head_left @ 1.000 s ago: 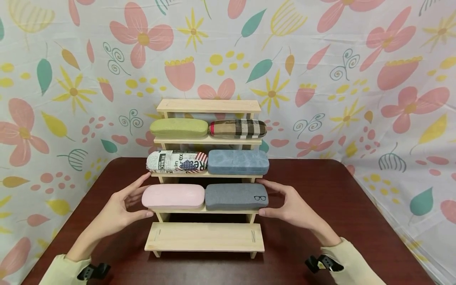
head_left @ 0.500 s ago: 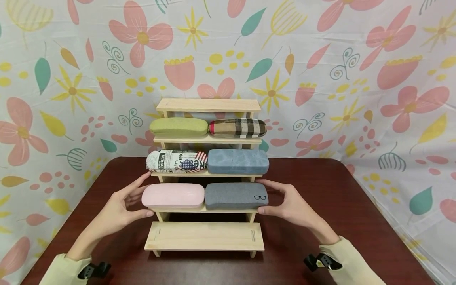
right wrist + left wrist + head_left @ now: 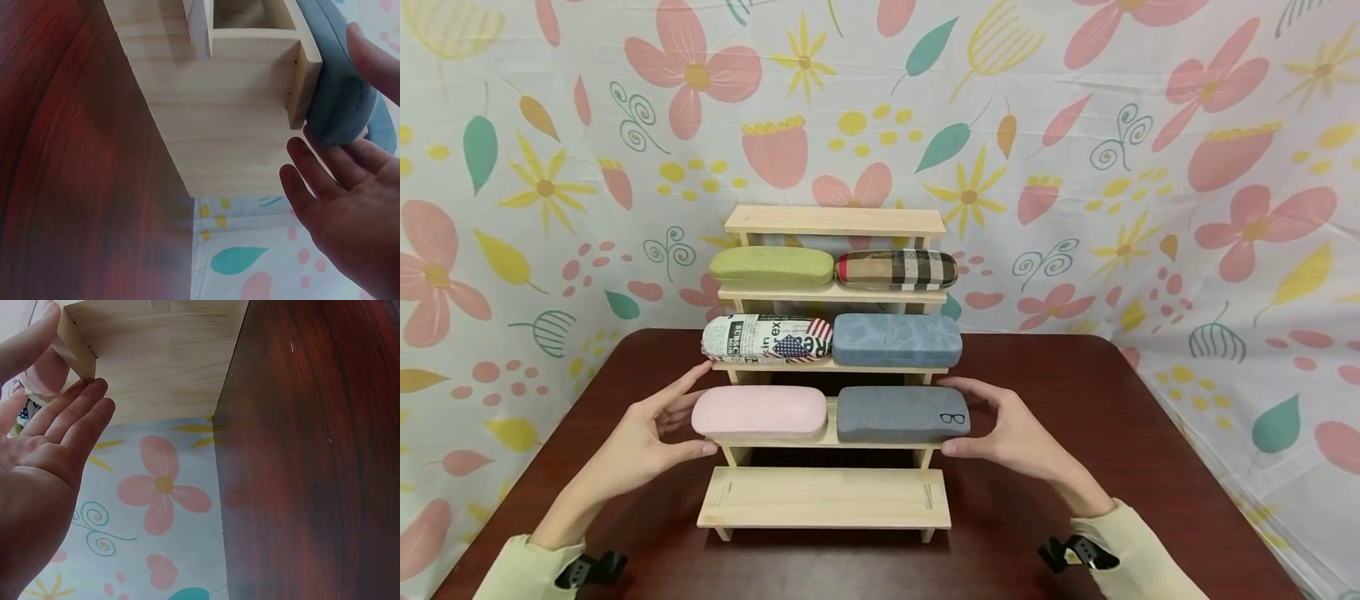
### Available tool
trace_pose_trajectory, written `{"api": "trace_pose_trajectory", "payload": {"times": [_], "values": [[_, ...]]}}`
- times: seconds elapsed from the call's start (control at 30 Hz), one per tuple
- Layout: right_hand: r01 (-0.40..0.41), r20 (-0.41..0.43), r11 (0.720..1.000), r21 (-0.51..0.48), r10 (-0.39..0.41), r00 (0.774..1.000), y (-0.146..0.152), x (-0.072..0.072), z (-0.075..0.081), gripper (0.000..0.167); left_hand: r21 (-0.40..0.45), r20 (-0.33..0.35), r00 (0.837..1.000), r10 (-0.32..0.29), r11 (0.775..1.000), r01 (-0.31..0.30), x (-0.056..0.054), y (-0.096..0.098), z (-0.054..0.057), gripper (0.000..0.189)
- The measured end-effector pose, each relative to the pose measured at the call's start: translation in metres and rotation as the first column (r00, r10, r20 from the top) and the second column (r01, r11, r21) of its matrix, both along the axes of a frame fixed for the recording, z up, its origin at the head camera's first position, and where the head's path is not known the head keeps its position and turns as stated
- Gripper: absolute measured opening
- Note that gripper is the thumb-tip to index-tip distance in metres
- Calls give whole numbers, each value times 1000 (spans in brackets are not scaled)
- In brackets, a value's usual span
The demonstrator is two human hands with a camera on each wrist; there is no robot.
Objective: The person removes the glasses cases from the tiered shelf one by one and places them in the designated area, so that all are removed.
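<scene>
A pink glasses case (image 3: 758, 412) and a grey glasses case (image 3: 887, 414) with a small spectacles print lie side by side on the second-lowest tier of a stepped wooden stand (image 3: 823, 498). At the left end of that tier is my left hand (image 3: 640, 442), its straight thumb and fingers spread around the shelf end near the pink case. In the left wrist view, the thumb and fingertips of the left hand (image 3: 47, 456) are at the stand's edges. My right hand (image 3: 1022, 437) grips the grey case's right end, thumb in front, fingers behind. The right wrist view shows the blue-grey case (image 3: 340, 81) between them.
Higher tiers hold a newsprint-patterned case (image 3: 767, 339), a light blue case (image 3: 897, 340), a green case (image 3: 772, 267) and a plaid case (image 3: 897, 269). A dark red-brown table (image 3: 1037, 375) lies beneath; a floral cloth (image 3: 1022, 108) hangs behind.
The grey case has slid right along its tier and overhangs more, leaving a gap beside the pink case. The whole head view has drifted slightly left.
</scene>
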State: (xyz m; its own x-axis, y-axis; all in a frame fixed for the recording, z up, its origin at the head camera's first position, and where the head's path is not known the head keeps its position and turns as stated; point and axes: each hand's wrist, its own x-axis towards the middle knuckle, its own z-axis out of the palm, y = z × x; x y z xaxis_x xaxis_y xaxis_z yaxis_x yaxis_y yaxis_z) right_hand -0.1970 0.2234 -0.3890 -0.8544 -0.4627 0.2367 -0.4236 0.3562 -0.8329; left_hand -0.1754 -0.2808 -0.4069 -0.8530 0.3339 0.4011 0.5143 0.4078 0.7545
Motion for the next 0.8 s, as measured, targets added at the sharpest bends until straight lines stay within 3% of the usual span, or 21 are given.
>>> {"api": "trace_pose_trajectory", "payload": {"times": [0.37,0.8], "values": [[13,-23,1000,-25,-13,1000,-1,1,-1,67,-7,-16,1000,-3,1000,3,0,0,2,106],[23,-4,1000,-9,-23,1000,-5,0,-2,72,-6,-12,1000,-5,1000,5,1,0,3,106]]}}
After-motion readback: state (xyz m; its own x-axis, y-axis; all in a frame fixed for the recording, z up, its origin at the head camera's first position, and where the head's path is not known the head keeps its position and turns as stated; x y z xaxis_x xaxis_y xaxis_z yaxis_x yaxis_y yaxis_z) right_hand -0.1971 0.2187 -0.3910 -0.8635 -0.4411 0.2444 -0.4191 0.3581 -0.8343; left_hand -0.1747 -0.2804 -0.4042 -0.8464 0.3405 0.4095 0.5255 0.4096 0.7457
